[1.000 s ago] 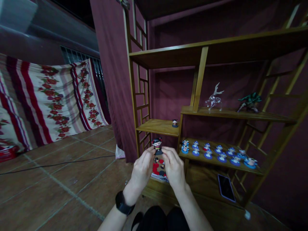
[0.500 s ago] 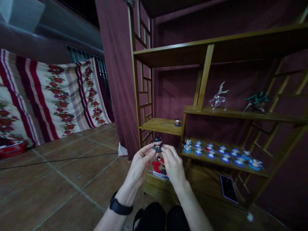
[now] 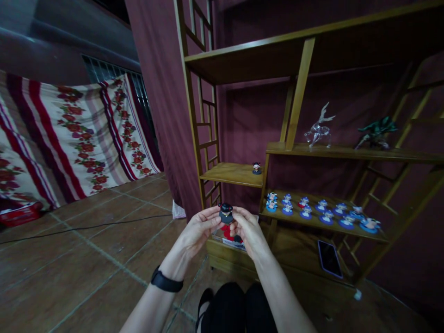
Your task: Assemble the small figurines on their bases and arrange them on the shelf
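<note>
A small black-haired figurine [image 3: 226, 213] on a dark round base is held up between my two hands, its face turned out of sight. My left hand [image 3: 200, 230] pinches its left side with thumb and fingers. On the other side my right hand [image 3: 248, 231] grips it the same way. Below them, partly covered by my right hand, a box [image 3: 239, 243] with red and black pieces rests on the low wooden shelf. A similar figurine [image 3: 256, 168] stands on the small shelf [image 3: 231, 174] ahead.
Several blue-based figurines [image 3: 326, 216] stand in rows on the right shelf. Above them are a clear deer-like ornament [image 3: 318, 129] and a dark green figure [image 3: 378, 132]. A phone [image 3: 329, 258] lies on the bottom shelf. A cable [image 3: 132, 220] crosses the tiled floor.
The figurine has been turned in my hands, so its face no longer shows. Both hands still hold it. My view has shifted slightly.
</note>
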A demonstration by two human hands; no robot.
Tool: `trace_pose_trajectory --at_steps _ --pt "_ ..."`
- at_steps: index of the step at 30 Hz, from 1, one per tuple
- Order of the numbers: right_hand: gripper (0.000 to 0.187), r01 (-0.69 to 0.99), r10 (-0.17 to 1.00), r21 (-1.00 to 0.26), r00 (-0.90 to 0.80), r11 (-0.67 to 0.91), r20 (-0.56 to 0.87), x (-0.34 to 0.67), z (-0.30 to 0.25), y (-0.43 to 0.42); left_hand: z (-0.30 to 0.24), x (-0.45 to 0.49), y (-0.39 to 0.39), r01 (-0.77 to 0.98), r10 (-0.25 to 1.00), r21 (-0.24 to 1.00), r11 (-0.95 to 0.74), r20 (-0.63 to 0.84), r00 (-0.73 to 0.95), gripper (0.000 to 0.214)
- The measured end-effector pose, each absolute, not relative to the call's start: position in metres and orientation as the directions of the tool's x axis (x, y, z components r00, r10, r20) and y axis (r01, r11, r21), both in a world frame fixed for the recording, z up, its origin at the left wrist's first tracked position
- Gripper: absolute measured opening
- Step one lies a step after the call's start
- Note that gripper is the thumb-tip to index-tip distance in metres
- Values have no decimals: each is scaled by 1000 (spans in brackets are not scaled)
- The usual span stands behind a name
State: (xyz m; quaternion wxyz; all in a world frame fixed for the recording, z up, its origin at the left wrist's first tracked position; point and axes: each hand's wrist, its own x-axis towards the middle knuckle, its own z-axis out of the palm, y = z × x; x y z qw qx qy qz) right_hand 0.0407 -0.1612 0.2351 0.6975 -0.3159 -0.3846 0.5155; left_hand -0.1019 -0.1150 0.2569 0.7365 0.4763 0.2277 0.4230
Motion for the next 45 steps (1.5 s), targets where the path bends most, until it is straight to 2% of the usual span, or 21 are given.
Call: trace_pose_trajectory --at_steps 6,9,12,15,20,25,30,36,42,45 --pt "26 -318 916 -879 305 357 262 30 223 -159 246 -103 -104 -389 845 877 281 -34 534 27" --pt "23 -306 909 -876 309 373 279 25 218 -158 238 -103 -100 -380 853 878 291 -59 518 19" --pt "24 -352 926 -871 287 342 247 23 215 -157 234 -104 -98 -373 860 882 289 -68 505 17" --pt "24 -452 954 -853 256 260 155 23 214 -155 235 -104 -97 -345 866 900 267 -68 495 16" --pt "20 -649 978 -741 200 174 54 24 210 -151 237 -103 -90 -276 856 926 258 -86 510 17" --pt "16 -731 986 -669 165 133 17 23 207 -144 235 -102 -84 -297 862 903 312 -137 487 14" --pt "14 -747 986 -659 160 92 -43 27 205 -134 235 -101 -88 -348 867 904 249 -47 497 23" --pt "14 -768 981 -630 190 120 -46 34 209 -134 243 -97 -98 -289 820 951 111 77 568 45" --pt "18 -766 983 -624 180 154 21 36 218 -142 240 -92 -93 -347 827 931 111 107 551 44" --pt "27 -711 973 -668 210 220 97 35 219 -146 235 -90 -88 -387 833 908 161 86 547 41"
